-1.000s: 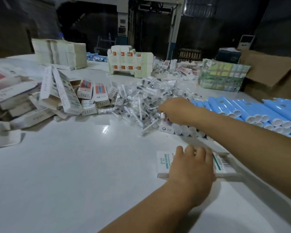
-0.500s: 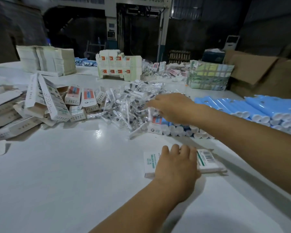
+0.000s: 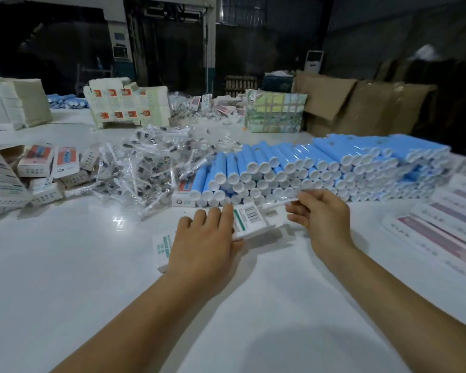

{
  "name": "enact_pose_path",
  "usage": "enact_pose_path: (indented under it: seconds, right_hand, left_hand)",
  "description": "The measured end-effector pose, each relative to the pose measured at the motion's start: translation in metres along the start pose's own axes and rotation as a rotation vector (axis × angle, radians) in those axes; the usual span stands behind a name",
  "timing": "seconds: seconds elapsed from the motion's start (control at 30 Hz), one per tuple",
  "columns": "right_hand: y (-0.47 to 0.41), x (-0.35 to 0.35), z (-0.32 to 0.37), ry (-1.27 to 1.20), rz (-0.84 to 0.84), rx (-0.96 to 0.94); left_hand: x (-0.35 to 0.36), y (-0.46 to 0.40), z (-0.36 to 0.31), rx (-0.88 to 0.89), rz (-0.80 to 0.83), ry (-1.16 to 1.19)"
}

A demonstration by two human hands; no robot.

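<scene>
White table (image 3: 65, 265), dim warehouse (image 3: 253, 36), left hand (image 3: 203, 243) flat on carton (image 3: 249, 219), right hand (image 3: 320, 216) pinching sachet (image 3: 275, 205)

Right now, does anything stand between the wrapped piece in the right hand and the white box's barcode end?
Nothing visible does. The right hand pinches the wrapped piece beside the barcode end of the white box. The left hand rests on the box's middle, clear of that end; the blue tubes lie behind.
</scene>
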State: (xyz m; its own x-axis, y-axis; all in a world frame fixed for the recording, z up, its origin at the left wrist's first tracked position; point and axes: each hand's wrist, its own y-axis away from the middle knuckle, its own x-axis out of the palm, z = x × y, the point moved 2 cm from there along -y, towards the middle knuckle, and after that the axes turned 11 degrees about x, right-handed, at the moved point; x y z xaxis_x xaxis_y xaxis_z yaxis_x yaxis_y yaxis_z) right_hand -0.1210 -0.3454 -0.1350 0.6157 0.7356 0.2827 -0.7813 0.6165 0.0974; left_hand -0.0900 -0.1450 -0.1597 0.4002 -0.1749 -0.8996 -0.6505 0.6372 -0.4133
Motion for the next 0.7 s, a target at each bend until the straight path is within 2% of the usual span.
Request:
enact_pose_path:
  seconds: [0.17,0.3,0.4,0.5,0.57,0.7]
  right_hand:
    - [0.017,0.018,-0.016,0.215,-0.055,-0.030]
    - [0.029,0.029,-0.024,0.316,0.108,0.003]
    - [0.032,0.031,-0.023,0.289,0.191,0.003]
    - [0.030,0.019,-0.012,0.257,0.051,-0.143]
    - [0.030,0.008,-0.011,0.245,-0.035,-0.166]
    - [0.035,0.010,-0.019,0.232,0.007,-0.108]
  left_hand:
    - [-0.004,0.002,-0.008,0.020,-0.021,-0.025]
    - [-0.005,0.001,-0.013,0.017,-0.029,-0.024]
    - [-0.006,0.002,-0.010,0.011,-0.038,-0.031]
    - [-0.006,0.001,-0.006,-0.010,-0.052,-0.014]
    - [-0.006,-0.001,-0.001,-0.042,-0.052,-0.006]
    - [-0.004,-0.004,0.006,-0.112,-0.054,-0.022]
